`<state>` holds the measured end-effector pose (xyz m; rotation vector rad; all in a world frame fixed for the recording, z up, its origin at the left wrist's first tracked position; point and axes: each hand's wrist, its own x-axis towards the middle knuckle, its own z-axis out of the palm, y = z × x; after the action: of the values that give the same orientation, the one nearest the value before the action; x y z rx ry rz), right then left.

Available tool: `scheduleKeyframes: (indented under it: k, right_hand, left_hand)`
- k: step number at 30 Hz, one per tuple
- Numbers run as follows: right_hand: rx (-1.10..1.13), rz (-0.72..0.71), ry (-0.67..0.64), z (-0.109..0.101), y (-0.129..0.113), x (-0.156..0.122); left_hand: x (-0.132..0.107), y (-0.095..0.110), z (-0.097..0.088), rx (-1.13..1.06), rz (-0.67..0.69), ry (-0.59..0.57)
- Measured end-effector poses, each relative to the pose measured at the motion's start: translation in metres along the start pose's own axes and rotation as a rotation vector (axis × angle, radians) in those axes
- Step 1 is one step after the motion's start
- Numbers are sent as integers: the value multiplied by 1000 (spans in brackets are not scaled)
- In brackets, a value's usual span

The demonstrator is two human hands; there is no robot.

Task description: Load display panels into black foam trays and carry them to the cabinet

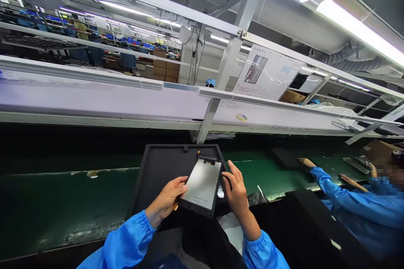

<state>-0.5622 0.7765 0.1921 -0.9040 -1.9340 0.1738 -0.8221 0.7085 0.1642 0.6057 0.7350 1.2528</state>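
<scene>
My left hand [168, 197] is closed on the lower left edge of a flat display panel [202, 185], its thumb on the silver face. The panel has a dark frame, small connector parts at its top end, and a little orange flex tab [176, 207] near my left fingers. It is tilted above a black tray [151, 176]. At the panel's right edge is my right hand [235, 187], fingers apart and curved, the tips close to the edge; whether they touch it I cannot tell.
The tray rests on a green bench surface [78, 201]. A metal upright [206, 122] and a long white shelf [94, 101] stand behind it. A black plastic bag [256, 199] lies to the right. Farther right, a co-worker in blue sleeves [334, 185] reaches over the bench.
</scene>
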Motion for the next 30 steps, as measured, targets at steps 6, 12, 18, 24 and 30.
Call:
scheduleKeyframes:
  k: [6,12,18,24,30]
  right_hand:
    - [562,815,-160,43,38,1]
    - [238,775,-159,52,89,23]
    - [-23,647,-224,47,77,13]
    - [-13,600,-261,44,57,-3]
    - [10,643,-240,47,59,5]
  left_hand:
    - [30,-20,25,207,162,124]
    - [56,-14,23,300,-17,176]
    - [56,-13,33,298,-29,119]
    - [52,-18,46,224,-19,131]
    - [54,-27,52,98,-21,200]
